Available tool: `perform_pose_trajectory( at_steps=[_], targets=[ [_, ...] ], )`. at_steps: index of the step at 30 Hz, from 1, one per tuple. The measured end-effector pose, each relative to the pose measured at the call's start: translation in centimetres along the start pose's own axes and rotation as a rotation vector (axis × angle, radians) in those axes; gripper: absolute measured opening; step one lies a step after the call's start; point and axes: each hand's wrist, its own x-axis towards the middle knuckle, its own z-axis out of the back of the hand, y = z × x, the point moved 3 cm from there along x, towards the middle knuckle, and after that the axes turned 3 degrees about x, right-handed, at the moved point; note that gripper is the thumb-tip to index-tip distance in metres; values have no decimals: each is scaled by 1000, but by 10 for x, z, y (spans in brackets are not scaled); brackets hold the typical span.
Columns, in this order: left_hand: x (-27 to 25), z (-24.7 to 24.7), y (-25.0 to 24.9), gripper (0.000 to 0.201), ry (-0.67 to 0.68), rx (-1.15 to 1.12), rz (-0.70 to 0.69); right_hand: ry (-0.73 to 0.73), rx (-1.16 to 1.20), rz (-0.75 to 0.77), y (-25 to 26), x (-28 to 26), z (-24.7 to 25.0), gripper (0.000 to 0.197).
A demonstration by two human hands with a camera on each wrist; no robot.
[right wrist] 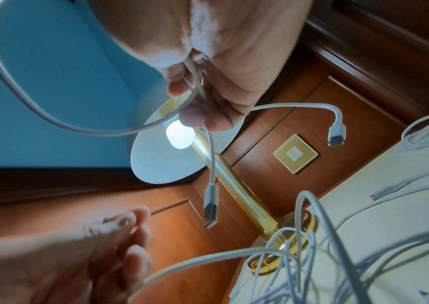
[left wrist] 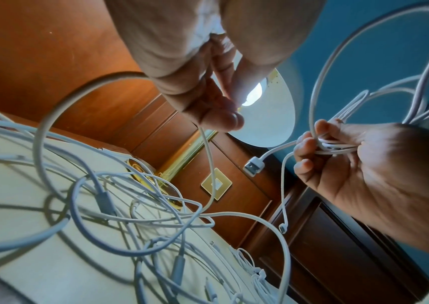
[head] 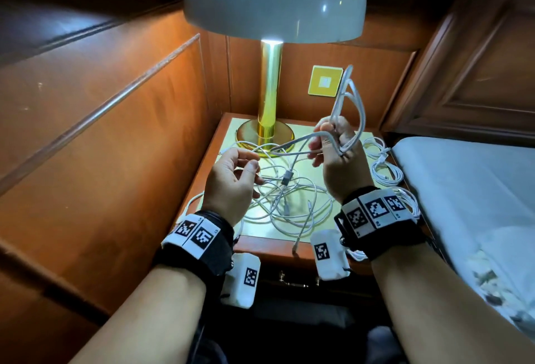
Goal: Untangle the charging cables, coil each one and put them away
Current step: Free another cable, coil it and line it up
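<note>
Right hand (head: 337, 146) gripped a half-made coil of white cable (head: 351, 109) above the bench (head: 231, 138), its loops rising toward the lamp (head: 272, 10). Left hand (head: 234, 178) pinched a strand leading from that coil. Below them the tangled cables (head: 289, 201) overlapped so thickly that single cords were hard to follow. Two coiled cables (head: 382, 167) lay at the bench's right edge beside a bed (head: 463, 190), whose far end was cut off. Wood panelling (head: 115, 103) enclosed the corner.

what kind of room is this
Most likely a bedroom or hotel room: a small bedside table carrying a brass lamp stands against wood wall panelling, with a white mattress right beside it.
</note>
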Motion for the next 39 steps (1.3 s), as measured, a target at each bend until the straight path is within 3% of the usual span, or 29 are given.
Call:
perform_pose_trajectory(
  at_steps=[3, 6, 10, 13, 15, 19, 22, 27, 29, 31, 33, 36, 39],
  targets=[
    [-5, -1, -1, 11, 46, 108, -8, -108, 68, -21, 2, 3, 11, 20],
    [-12, -10, 1, 7, 192, 324, -22, -239, 210, -64, 2, 8, 28, 22],
    [-27, -37, 13, 30, 503, 674, -4, -378, 367, -110, 10, 7, 53, 26],
    [-37, -56, 27, 59, 741, 874, 56, -460, 419, -157, 15, 0, 68, 28],
    [-42, -65, 35, 70, 842, 982, 87, -488, 436, -176, 19, -6, 77, 28],
    [-37, -77, 37, 49, 795, 1020, 38, -460, 446, -195, 22, -18, 93, 27],
    [-28, -82, 42, 45, 784, 990, 74, -395, 421, -217, 14, -26, 97, 28],
    [-25, -98, 44, 69, 792, 1135, 23, -123, -43, -392, -11, -37, 98, 31],
    [-22, -101, 47, 52, 748, 1150, -1, -67, -167, -442, -14, -39, 98, 32],
    [-15, -101, 53, 28, 696, 1120, -9, -67, -211, -465, -14, -38, 100, 33],
    [-8, -102, 58, 16, 661, 1112, -24, -83, -188, -468, -15, -37, 104, 33],
    [5, -100, 63, 10, 565, 1111, -26, -92, -166, -472, -16, -38, 110, 32],
    [16, -100, 65, 19, 485, 1085, 34, -99, -141, -476, -16, -38, 115, 29]
  ],
)
